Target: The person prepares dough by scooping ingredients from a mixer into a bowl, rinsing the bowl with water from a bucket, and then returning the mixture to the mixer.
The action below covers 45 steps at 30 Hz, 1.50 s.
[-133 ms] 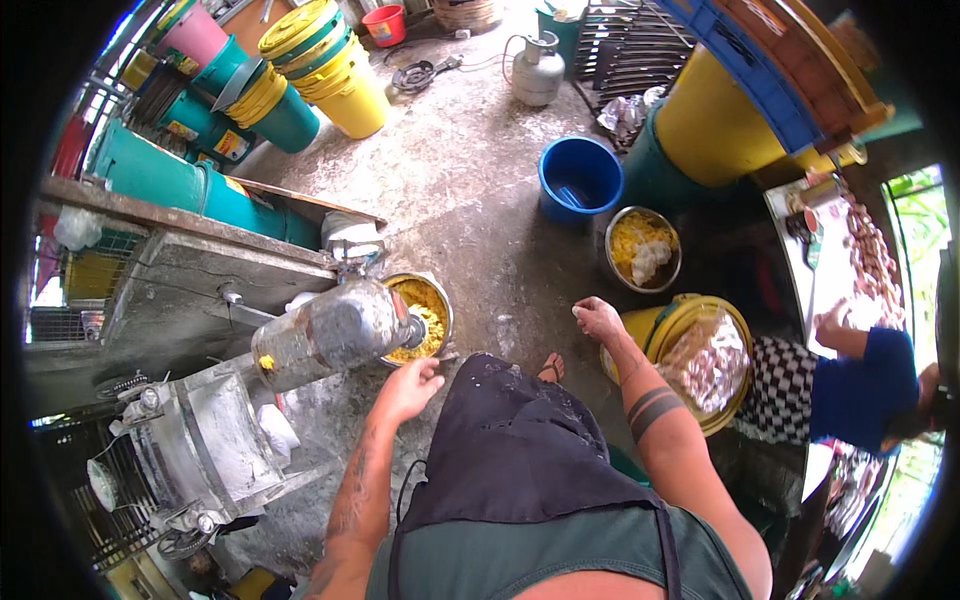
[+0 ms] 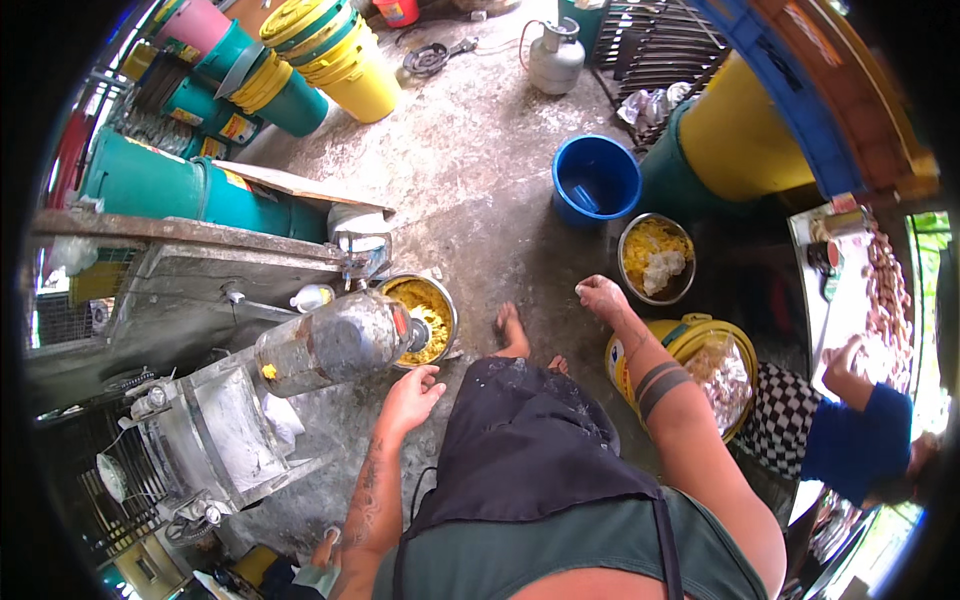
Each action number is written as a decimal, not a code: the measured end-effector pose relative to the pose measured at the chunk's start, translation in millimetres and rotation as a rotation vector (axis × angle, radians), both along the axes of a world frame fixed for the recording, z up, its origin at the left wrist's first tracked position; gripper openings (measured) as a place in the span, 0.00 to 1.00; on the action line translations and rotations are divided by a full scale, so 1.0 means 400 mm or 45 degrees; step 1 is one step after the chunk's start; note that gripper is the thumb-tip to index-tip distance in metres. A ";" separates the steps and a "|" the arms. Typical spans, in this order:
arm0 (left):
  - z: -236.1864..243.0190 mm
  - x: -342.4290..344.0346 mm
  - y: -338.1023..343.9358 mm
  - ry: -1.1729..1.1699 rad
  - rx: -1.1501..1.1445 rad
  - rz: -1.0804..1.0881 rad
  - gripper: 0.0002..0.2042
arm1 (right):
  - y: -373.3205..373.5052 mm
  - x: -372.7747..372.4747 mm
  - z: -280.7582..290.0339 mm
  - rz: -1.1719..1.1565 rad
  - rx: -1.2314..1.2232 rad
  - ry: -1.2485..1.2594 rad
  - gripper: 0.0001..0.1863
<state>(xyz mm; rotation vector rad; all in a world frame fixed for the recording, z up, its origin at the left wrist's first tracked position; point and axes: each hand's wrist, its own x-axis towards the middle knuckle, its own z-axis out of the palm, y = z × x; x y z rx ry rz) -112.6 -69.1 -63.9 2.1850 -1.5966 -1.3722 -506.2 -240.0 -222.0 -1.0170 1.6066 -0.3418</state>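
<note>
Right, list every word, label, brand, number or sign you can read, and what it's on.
No word, brand, number or sign is legible.
Label on a teal bucket, upper left: too small to read.
Bin label on the large teal bin, left: too small.
Side label on the yellow bucket near the right hand: too blurred.

Daylight glares white at the right-hand opening (image 2: 932,238). The floor (image 2: 445,150) is bright far off, dimmer nearby. Fisheye edges bend into black.
</note>
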 end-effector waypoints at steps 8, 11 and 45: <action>-0.320 -0.180 -0.329 0.231 0.372 0.066 0.22 | -0.422 -0.202 -0.203 -0.078 -0.119 0.243 0.23; -0.428 -0.159 -0.331 0.167 0.324 0.178 0.21 | -0.546 -0.264 -0.345 -0.212 -0.125 0.242 0.24; -0.571 -0.256 0.025 0.061 1.520 1.800 0.20 | -0.981 -0.607 -1.799 1.589 0.082 1.116 0.13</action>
